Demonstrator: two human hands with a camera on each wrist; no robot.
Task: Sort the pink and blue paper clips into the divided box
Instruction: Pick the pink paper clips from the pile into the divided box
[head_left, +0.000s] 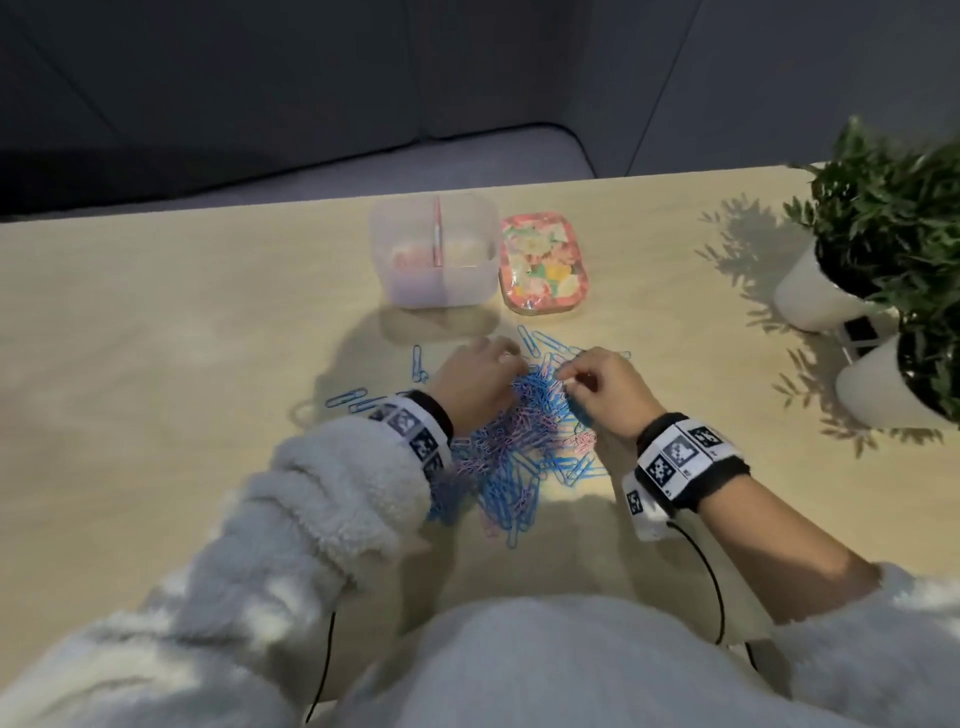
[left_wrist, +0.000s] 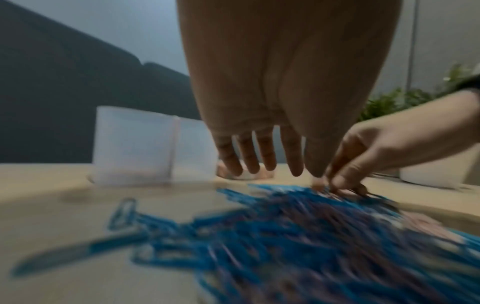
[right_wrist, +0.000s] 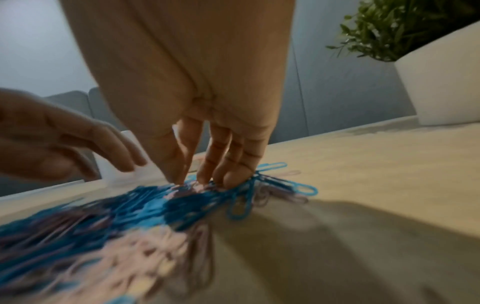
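Note:
A heap of blue and pink paper clips (head_left: 514, 447) (left_wrist: 298, 236) (right_wrist: 116, 216) lies on the table in front of me. The clear divided box (head_left: 415, 291) (left_wrist: 132, 148) stands behind it, with some pink showing in its left compartment. My left hand (head_left: 501, 356) (left_wrist: 259, 162) hovers over the heap's far left side with straight, spread fingers and holds nothing. My right hand (head_left: 569, 382) (right_wrist: 180, 181) reaches down onto the heap's far right side, thumb and forefinger pinching a pink clip (left_wrist: 318, 185), the other fingertips touching the clips.
A flowered lid (head_left: 543, 262) lies right of the box. Two white pots (head_left: 810, 296) (head_left: 878, 389) with green plants (head_left: 883, 218) stand at the table's right edge. Loose blue clips (head_left: 415, 361) (head_left: 348, 400) lie left of the heap. A grey sofa sits beyond the table.

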